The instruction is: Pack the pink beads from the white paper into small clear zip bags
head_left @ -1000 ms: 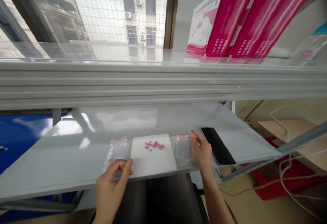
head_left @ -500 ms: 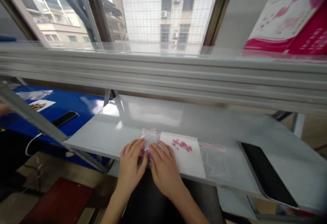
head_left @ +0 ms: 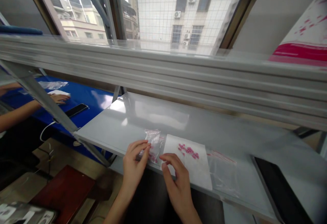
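A small clear zip bag (head_left: pixel 153 138) with pink pieces in its lower part lies at the front of the grey table. My left hand (head_left: pixel 135 159) is at its left side, thumb and fingertips closed together on the bag. To the right of it, my right hand (head_left: pixel 178 176) hovers at the table's front edge, fingers curved and thumb apart, with nothing visible in them. Just beyond that hand is a white sheet (head_left: pixel 201 173) carrying a cluster of small pink pieces (head_left: pixel 189 150). Clear zip bags (head_left: pixel 223 173) with red-striped tops lie right of the sheet.
A black phone (head_left: pixel 281 190) lies on the right of the grey table (head_left: pixel 102 132). A metal shelf beam (head_left: pixel 163 70) crosses above it. On the left, another person's hand (head_left: pixel 60 98) rests at a blue table (head_left: pixel 97 96) with a charging phone (head_left: pixel 76 109). A red stool (head_left: pixel 63 190) stands below.
My right hand has come off the bag and moved right, its fingers now curved. The left stays at the bag. The view has turned left, and another person's arms have come into sight.
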